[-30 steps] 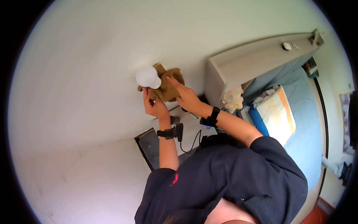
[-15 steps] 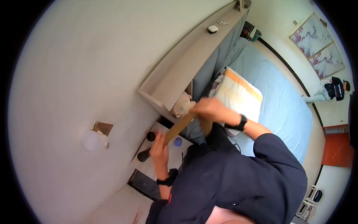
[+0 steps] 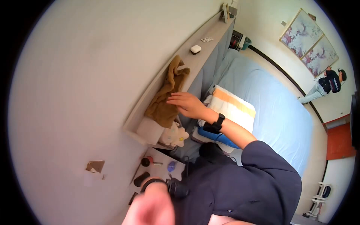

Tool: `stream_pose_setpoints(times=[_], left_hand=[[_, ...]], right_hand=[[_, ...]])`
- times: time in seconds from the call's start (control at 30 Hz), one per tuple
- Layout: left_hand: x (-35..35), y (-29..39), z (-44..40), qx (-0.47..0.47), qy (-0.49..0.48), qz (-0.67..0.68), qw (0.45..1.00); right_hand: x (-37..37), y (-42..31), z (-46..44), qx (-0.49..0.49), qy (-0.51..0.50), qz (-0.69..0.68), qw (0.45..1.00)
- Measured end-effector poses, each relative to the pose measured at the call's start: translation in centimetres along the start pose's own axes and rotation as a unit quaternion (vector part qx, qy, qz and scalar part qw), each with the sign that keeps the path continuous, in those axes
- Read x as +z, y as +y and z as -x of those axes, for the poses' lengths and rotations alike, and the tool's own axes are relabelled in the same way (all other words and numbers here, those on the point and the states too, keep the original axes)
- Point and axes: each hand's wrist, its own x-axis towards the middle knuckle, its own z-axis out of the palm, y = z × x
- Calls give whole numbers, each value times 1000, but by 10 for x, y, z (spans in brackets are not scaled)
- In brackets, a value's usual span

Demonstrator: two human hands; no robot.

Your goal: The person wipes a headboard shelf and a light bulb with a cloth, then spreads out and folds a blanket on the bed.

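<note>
Bed with blue sheet; pale headboard shelf at its head, nightstand near that. Brown cloth lies rumpled on the shelf, just beside plush toy. Hands apart: right hand fingers spread over cloth, contact unclear; left hand blurred, can't tell grip.
</note>
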Motion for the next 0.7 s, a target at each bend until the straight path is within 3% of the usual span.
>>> stream_pose_setpoints(times=[0.07,0.17,0.2,0.27,0.3,0.37,0.47,0.53,0.57,0.6,0.63,0.67,0.7], left_hand=[[17,9,-17,211,151,155,953],[48,-27,-22,254,192,228,920],[49,-34,-18,251,189,223,923],[46,-43,-2,151,38,102,982],[51,-51,-6,162,17,22,986],[65,-64,-13,178,42,21,983],[92,-88,-28,207,111,20,972],[109,-105,-22,158,95,186,965],[111,-115,-16,173,53,69,981],[119,-132,-8,172,41,62,982],[124,-146,-1,80,-11,171,982],[128,-142,2,-84,-118,3,989],[131,-138,5,-241,-218,-171,930]], right_hand=[[-6,12,3,-3,-12,-17,1000],[-8,43,-5,-25,-22,-35,999],[-13,55,-5,-16,-28,-21,999],[-19,79,-7,-18,-11,-32,999],[-23,88,-10,-17,8,-33,999],[-31,113,-20,-18,32,-45,998],[-53,153,-25,72,139,6,988],[-68,198,-31,103,179,6,978],[-73,220,-35,121,214,84,966],[-74,238,-37,138,251,160,945],[-74,253,-39,137,254,157,945],[-74,268,-43,155,243,210,934],[-71,279,-49,173,233,259,921]])
